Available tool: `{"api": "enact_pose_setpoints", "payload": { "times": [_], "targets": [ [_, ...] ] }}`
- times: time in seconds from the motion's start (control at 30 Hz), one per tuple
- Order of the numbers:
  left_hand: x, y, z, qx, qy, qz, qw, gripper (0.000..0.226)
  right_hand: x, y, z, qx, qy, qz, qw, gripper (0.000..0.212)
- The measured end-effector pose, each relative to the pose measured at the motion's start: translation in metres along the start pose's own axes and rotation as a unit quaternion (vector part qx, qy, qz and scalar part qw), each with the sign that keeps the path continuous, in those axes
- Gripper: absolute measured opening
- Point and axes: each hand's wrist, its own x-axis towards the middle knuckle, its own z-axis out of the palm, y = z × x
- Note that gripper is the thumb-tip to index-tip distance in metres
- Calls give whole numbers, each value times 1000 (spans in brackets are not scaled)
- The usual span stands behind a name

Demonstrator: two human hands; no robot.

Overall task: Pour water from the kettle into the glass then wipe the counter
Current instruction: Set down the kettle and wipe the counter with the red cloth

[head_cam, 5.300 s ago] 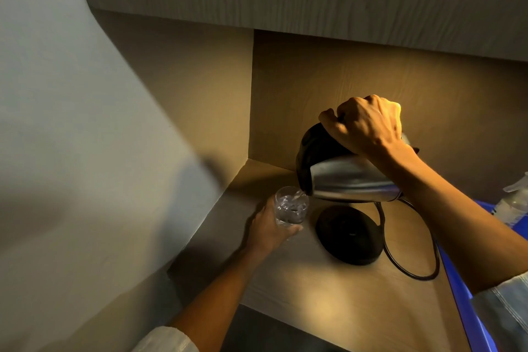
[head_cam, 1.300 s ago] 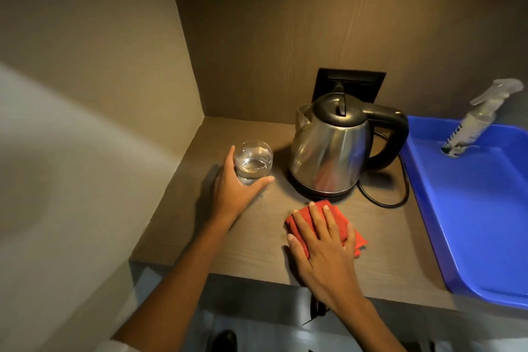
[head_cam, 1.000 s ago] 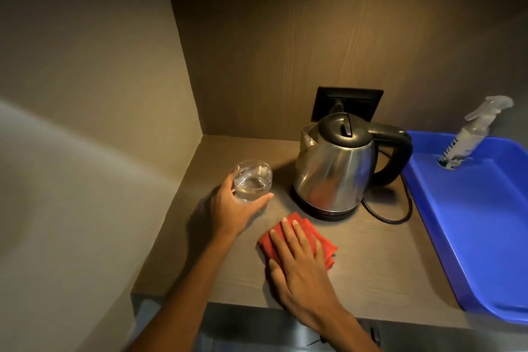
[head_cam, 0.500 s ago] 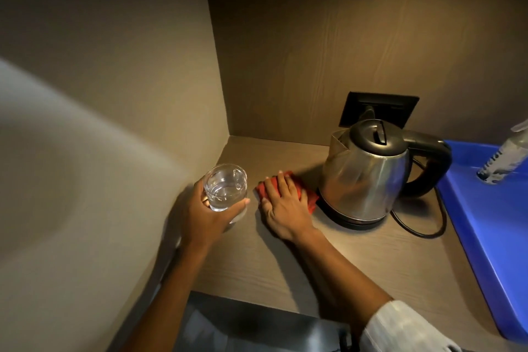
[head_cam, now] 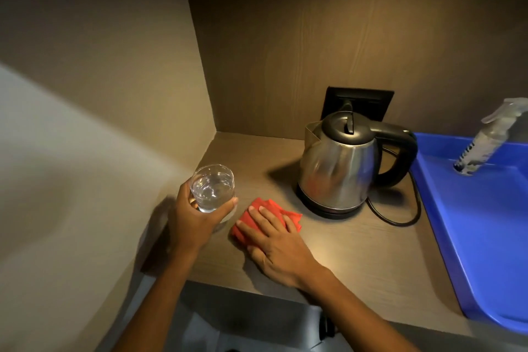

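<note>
We see left hand (head_cam: 191, 223), grip wrapped round glass (head_cam: 212, 188) of water, near counter's (head_cam: 357, 254) left edge. Just right: right hand (head_cam: 278, 243), grip spread flat, pressing red cloth (head_cam: 267, 216) onto counter near front edge. Steel kettle (head_cam: 340, 168) upright on base toward back. Blue tray (head_cam: 485, 226) at right edge, spray bottle (head_cam: 483, 146) in it.

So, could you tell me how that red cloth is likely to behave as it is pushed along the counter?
The red cloth looks soft and crumpled, so it would probably bunch and fold rather than slide stiffly. Pressed flat under the right hand, it likely drags along the counter without slipping free.
</note>
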Motion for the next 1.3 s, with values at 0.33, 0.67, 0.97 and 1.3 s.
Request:
{"api": "enact_pose_setpoints", "payload": {
  "times": [0.33,0.67,0.97,1.3],
  "targets": [
    [-16,25,54,-45,-84,-16,995,85,-93,-13,-11,-49,44,272,960,69],
    [-21,20,70,-39,-135,-5,990,84,-67,55,-82,-109,-79,140,981,73],
    [-75,61,39,-27,-31,206,978,83,-85,72,-107,127,-56,217,966,31],
    [-113,196,160,-181,-348,107,914,35,-185,124,-181,556,317,285,714,50]
  ]
}}
